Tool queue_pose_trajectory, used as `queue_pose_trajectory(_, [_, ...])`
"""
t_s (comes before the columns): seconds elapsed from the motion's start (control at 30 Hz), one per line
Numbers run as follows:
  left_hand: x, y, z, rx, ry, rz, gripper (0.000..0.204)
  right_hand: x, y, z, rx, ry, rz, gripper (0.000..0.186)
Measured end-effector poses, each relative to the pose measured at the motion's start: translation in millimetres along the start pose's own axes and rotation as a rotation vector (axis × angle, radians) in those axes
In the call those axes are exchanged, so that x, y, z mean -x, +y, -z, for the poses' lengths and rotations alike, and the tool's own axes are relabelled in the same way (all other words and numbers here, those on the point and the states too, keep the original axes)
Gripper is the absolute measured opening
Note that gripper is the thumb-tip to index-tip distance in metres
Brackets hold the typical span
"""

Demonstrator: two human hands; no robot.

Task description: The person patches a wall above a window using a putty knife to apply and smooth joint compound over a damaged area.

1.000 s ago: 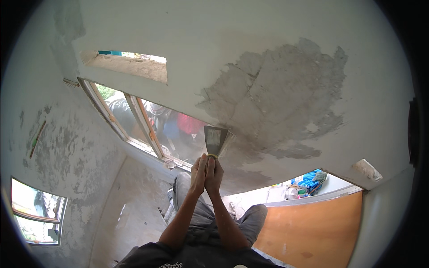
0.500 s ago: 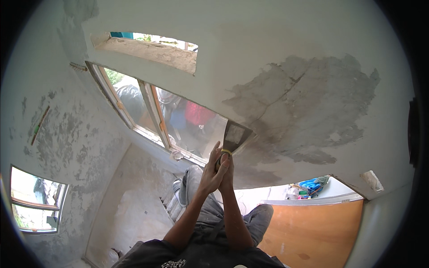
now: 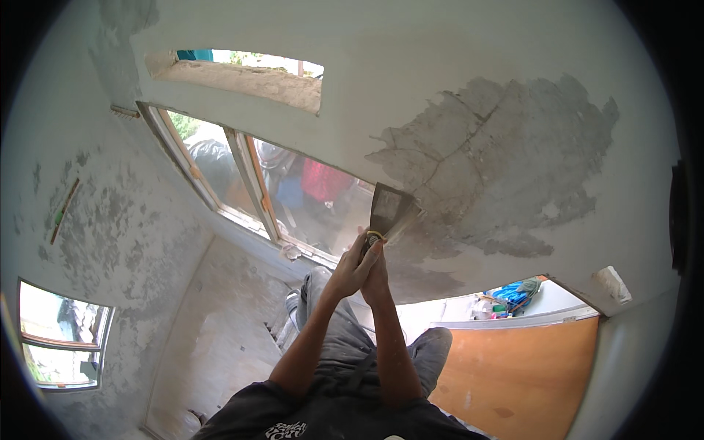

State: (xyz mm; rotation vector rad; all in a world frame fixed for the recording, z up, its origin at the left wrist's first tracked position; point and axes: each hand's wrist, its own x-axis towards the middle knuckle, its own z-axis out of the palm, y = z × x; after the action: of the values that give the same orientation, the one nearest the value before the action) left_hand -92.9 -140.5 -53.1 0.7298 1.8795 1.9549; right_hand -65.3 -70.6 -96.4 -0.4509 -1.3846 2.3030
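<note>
Both my hands are wrapped round the handle of a wide-bladed scraper (image 3: 389, 209), held out in front of me. My left hand (image 3: 348, 271) closes on it from the left, and my right hand (image 3: 376, 273) grips from the right, the two pressed together. A yellow band shows at the top of the dark handle. The flared metal blade points up at the wall, at the right-hand end of the window (image 3: 315, 192). Just right of the blade begins a large grey, cracked patch (image 3: 513, 161) bared in the pale wall coating. Whether the blade's edge touches the wall, I cannot tell.
An orange-brown panel (image 3: 521, 367) is at lower right, below an opening with a blue bundle (image 3: 515, 293). Two wall-hung tools, a brush-like one (image 3: 125, 111) and a thin stick (image 3: 64, 211), show at left. A small window (image 3: 62, 334) sits lower left.
The view has shifted a little, so the wall patch sits higher in the picture. My hands and the scraper appear slightly higher too, still beside the same window end, with both grips kept.
</note>
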Motion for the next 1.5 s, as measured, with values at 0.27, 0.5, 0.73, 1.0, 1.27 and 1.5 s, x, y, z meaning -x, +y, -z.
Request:
queue_pose_trajectory(0.27, [-15.7, -27.0, 1.6, 0.415, -0.116, 0.047, 0.042, -10.6, -9.7, 5.5, 0.315, -0.137, 0.150, 0.050])
queue_pose_trajectory(0.5, [-22.2, -30.6, -7.5, 0.480, -0.105, 0.135, 0.049, -18.2, 16.5, 18.1, 0.939, 0.207, 0.355, 0.054])
queue_pose_trajectory(0.73, [-26.4, -42.1, -9.6, 0.533, -0.064, 0.226, 0.055, -18.1, 8.4, 9.0, 0.838, 0.301, 0.210, 0.053])
queue_pose_trajectory(1.0, [-24.7, -38.4, -0.1, 0.505, -0.089, 0.249, 0.056, -10.7, -0.8, -7.3, 0.833, 0.333, 0.158, 0.050])
queue_pose_trajectory(1.27, [-32.3, -48.3, -3.7, 0.523, -0.089, 0.233, 0.055, -21.3, 5.2, 1.5, 0.806, 0.276, 0.253, 0.047])
queue_pose_trajectory(1.5, [-32.5, -42.9, -5.2, 0.437, -0.004, 0.203, 0.056, -21.6, -1.1, -3.8, 0.852, 0.320, 0.236, 0.045])
